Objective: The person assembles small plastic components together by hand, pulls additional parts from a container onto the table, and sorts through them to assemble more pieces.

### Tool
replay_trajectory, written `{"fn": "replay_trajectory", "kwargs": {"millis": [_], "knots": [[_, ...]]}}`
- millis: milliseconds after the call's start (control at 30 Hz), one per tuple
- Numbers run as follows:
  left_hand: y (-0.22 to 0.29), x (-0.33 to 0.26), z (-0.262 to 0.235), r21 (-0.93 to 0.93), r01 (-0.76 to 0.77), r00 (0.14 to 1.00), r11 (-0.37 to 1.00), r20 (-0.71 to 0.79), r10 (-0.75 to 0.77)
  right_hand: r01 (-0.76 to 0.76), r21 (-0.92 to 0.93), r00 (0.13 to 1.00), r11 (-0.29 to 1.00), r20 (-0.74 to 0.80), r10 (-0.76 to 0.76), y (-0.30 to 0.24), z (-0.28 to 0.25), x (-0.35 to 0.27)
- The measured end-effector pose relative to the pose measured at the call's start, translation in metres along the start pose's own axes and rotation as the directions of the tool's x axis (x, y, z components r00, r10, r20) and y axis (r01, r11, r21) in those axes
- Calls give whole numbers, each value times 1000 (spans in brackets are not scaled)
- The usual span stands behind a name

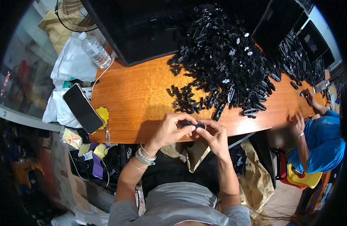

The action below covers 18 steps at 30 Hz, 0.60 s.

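Observation:
Both hands meet over the near edge of a wooden table (135, 98). My left hand (172, 129) and my right hand (214, 135) pinch the same small black plastic part (193, 124) between their fingertips. Bead bracelets ring my left wrist. Just beyond the hands lies a small cluster of black parts (185, 100). Behind it rises a large heap of black plastic parts (226, 56) with a few white pieces mixed in.
A black phone (82, 108) lies at the table's left edge beside white bags and a water bottle (94, 49). A fan (73, 15) stands at the back left. At the right, a person in a blue shirt (322, 139) handles parts by another heap.

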<state>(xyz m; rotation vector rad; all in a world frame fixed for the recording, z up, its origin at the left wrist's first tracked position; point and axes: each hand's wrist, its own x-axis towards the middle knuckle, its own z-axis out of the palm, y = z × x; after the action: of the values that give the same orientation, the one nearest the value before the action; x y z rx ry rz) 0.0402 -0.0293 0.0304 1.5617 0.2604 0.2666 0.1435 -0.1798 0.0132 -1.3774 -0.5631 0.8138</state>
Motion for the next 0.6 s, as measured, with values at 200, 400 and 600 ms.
{"fn": "replay_trajectory", "kwargs": {"millis": [200,400,600], "knots": [[-16,33,9,335,-241,971,911,89,224,-99,-306,983,947,117,141,24,-30,-32],[-22,99,50,849,-120,916,514,-105,388,108,-403,994,909,64,-90,17,-27,-26],[-14,112,38,816,42,971,577,-169,169,173,-724,851,668,-231,-471,-7,-49,17]]}}
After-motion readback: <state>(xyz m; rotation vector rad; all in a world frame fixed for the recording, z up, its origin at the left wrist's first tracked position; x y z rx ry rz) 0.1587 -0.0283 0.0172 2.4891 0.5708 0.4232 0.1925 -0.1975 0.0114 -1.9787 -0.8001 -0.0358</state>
